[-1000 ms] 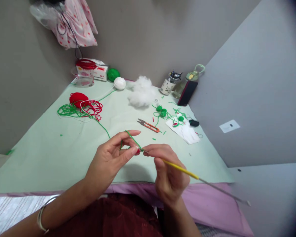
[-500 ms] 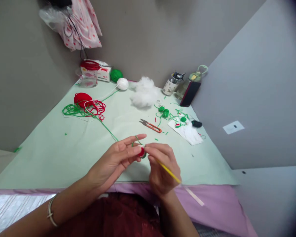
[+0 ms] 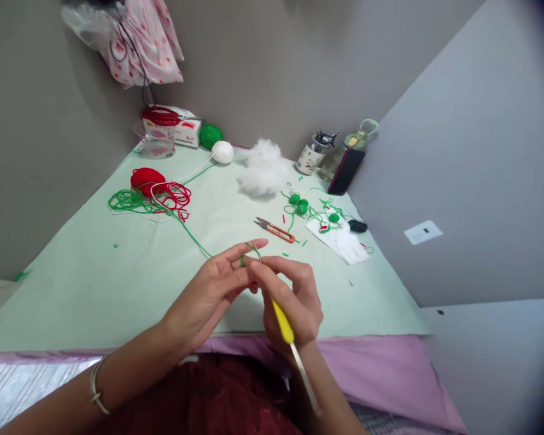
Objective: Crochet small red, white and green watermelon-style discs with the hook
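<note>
Near the table's front edge, my left hand [image 3: 224,275] pinches a small crochet piece [image 3: 254,288], mostly hidden by fingers, with red showing. Green yarn [image 3: 193,234] runs from the tangle at the left to this hand and loops over its stretched index finger. My right hand [image 3: 294,296] is closed around a crochet hook [image 3: 283,321] with a yellow grip and a pale metal shaft pointing down to the right. Its thin upper end meets the yarn at the piece, and the fingertips of both hands touch or nearly touch there.
Orange thread snips [image 3: 276,230] lie just beyond my hands. Red yarn [image 3: 148,181] and a white yarn ball [image 3: 222,152] are on the left, white stuffing [image 3: 263,169] at the back. Small green crochet pieces [image 3: 301,207], a tissue [image 3: 344,241] and a phone [image 3: 347,171] are at the right.
My right hand has turned and shifted slightly left, swinging the hook's handle to a steeper angle. Its fingers now cover more of the crochet piece. My left hand stays nearly in place.
</note>
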### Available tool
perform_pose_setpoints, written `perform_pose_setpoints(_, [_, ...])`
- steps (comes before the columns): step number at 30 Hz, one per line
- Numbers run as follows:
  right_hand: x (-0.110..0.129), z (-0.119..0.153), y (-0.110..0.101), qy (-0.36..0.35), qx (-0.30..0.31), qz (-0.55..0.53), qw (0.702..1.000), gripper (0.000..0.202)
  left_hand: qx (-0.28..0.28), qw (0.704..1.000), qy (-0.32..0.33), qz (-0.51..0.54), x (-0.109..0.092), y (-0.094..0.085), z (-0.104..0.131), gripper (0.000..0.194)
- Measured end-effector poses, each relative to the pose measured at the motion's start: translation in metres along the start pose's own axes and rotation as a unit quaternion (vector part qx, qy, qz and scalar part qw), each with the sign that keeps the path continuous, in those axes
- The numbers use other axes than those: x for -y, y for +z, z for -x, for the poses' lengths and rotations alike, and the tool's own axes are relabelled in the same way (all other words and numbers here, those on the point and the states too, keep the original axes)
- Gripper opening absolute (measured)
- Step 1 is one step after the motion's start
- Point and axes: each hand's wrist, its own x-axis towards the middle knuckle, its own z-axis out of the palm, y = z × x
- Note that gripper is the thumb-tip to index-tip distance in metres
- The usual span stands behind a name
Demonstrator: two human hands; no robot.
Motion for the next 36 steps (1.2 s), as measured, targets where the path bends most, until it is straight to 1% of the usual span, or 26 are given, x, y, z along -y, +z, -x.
perform_pose_setpoints(1, [-0.001,-0.001,-0.001,0.016,-0.007,-0.020,1.000,0.031,0.001,1.000,-0.024,0.015,-0.001,-0.002,-0.002,0.044])
perform_pose_setpoints(2, [-0.002,-0.003,-0.002,0.047,-0.020,-0.057,0.997,0.029,-0.003,0.999,-0.039,0.027,-0.002,-0.003,-0.003,0.042])
perform_pose_setpoints(3, [-0.003,-0.005,-0.003,0.085,-0.038,-0.105,0.990,0.026,-0.009,0.999,-0.039,0.033,-0.003,-0.004,-0.004,0.040])
perform_pose_setpoints(4, [-0.003,-0.007,-0.004,0.120,-0.052,-0.153,0.980,0.025,-0.015,0.999,-0.027,0.031,-0.004,-0.005,-0.004,0.038])
perform_pose_setpoints(6, [-0.004,-0.009,-0.003,0.165,-0.047,-0.227,0.959,0.022,-0.014,1.000,0.012,0.006,-0.005,-0.004,-0.004,0.036])
perform_pose_setpoints(9, [-0.005,-0.009,-0.001,0.193,-0.013,-0.255,0.947,0.018,0.005,0.998,0.038,-0.042,-0.002,0.000,-0.001,0.035])
perform_pose_setpoints(11, [-0.007,-0.008,-0.001,0.213,-0.023,-0.262,0.941,0.017,0.009,0.998,0.036,-0.057,-0.001,0.001,0.000,0.033])
perform_pose_setpoints(15, [-0.011,-0.007,-0.005,0.276,-0.032,-0.346,0.896,0.017,0.000,0.997,0.030,-0.068,-0.002,0.002,0.001,0.031])
perform_pose_setpoints(17, [-0.011,-0.008,-0.007,0.286,-0.030,-0.361,0.887,0.019,-0.004,0.997,0.028,-0.077,-0.004,0.002,0.001,0.031])
perform_pose_setpoints(19, [-0.009,-0.008,-0.010,0.272,-0.026,-0.336,0.901,0.021,-0.007,0.995,0.034,-0.092,-0.005,0.002,0.001,0.032])
perform_pose_setpoints(21, [-0.005,-0.008,-0.012,0.232,-0.016,-0.274,0.933,0.022,-0.015,0.992,0.052,-0.115,-0.004,0.001,0.002,0.031])
perform_pose_setpoints(23, [-0.002,-0.008,-0.014,0.160,-0.004,-0.197,0.967,0.022,-0.028,0.986,0.080,-0.143,-0.003,0.000,0.002,0.030])
perform_pose_setpoints(25, [0.001,-0.006,-0.015,0.077,0.016,-0.122,0.989,0.025,-0.046,0.979,0.107,-0.168,-0.002,0.000,0.002,0.029])
perform_pose_setpoints(27, [0.001,-0.003,-0.013,0.001,0.035,-0.051,0.998,0.026,-0.064,0.974,0.126,-0.177,0.000,0.002,0.002,0.029])
perform_pose_setpoints(28, [0.001,-0.001,-0.011,-0.027,0.043,-0.017,0.999,0.027,-0.073,0.973,0.131,-0.175,0.001,0.003,0.002,0.030])
perform_pose_setpoints(30, [-0.001,0.003,-0.006,-0.066,0.035,0.045,0.996,0.030,-0.079,0.974,0.135,-0.164,0.002,0.005,0.003,0.033])
perform_pose_setpoints(32, [-0.004,0.008,-0.001,-0.088,0.012,0.097,0.991,0.035,-0.064,0.982,0.120,-0.134,0.003,0.006,0.003,0.041])
perform_pose_setpoints(33, [-0.006,0.010,0.001,-0.096,-0.001,0.116,0.989,0.037,-0.048,0.988,0.097,-0.108,0.003,0.005,0.003,0.045])
perform_pose_setpoints(35, [-0.008,0.010,0.001,-0.090,-0.008,0.114,0.989,0.037,-0.007,0.999,0.026,-0.042,0.003,0.002,0.001,0.048])
perform_pose_setpoints(36, [-0.008,0.008,0.000,-0.065,-0.005,0.086,0.994,0.035,0.007,1.000,-0.010,-0.014,0.001,0.000,0.000,0.047])
